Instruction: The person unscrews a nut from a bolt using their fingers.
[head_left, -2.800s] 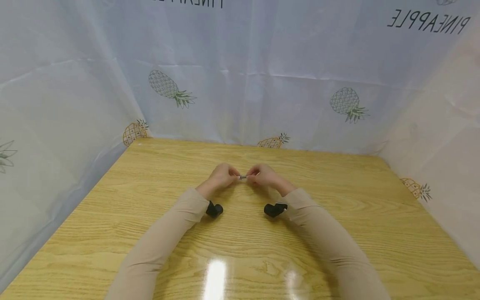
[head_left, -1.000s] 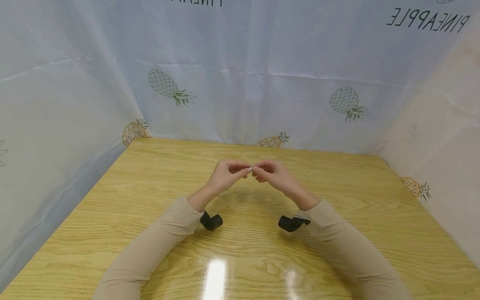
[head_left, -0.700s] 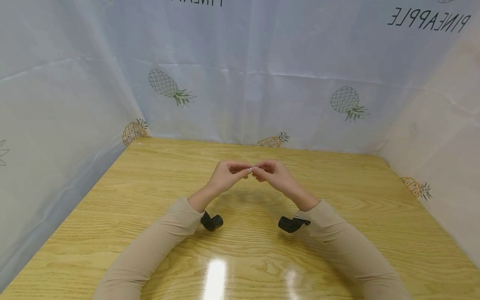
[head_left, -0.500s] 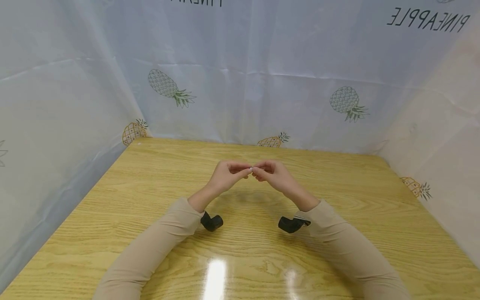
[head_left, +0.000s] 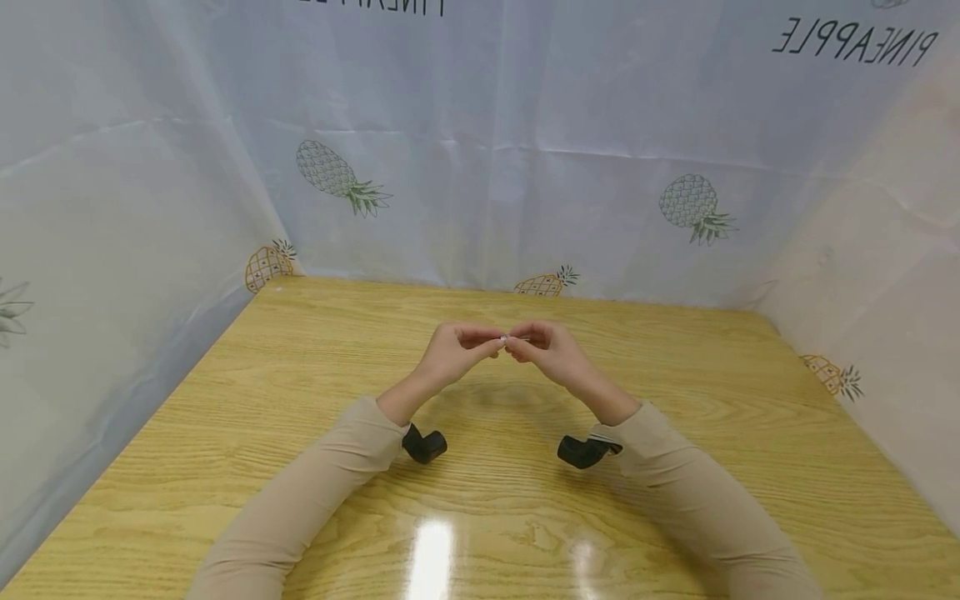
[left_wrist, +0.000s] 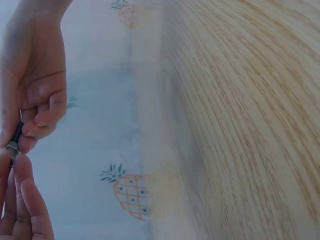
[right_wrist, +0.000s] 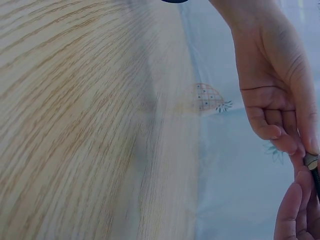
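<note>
A small metal bolt (head_left: 504,337) is held between my two hands above the middle of the table. My left hand (head_left: 447,355) pinches it at the silver head end with thumb and fingertips. From the other side, my right hand (head_left: 557,354) has thumb and fingers around the shank. In the left wrist view, the dark shank of the bolt (left_wrist: 18,132) runs from a silver nut-like collar (left_wrist: 12,145) toward the right hand (left_wrist: 40,85). The right wrist view shows the silver end of the bolt (right_wrist: 311,160) at the left hand's (right_wrist: 270,75) fingertips. Fingers partly cover the bolt.
The wood-grain table (head_left: 337,350) spreads beneath both forearms. Behind and at the sides hangs a pale curtain (head_left: 480,167) printed with pineapples. Black wrist mounts (head_left: 425,447) stick out inward below each sleeve.
Since the oldest frame, both hands have risen off the tabletop and closed in together, covering most of the bolt. During the last second they stay almost still, with only slight finger movement.
</note>
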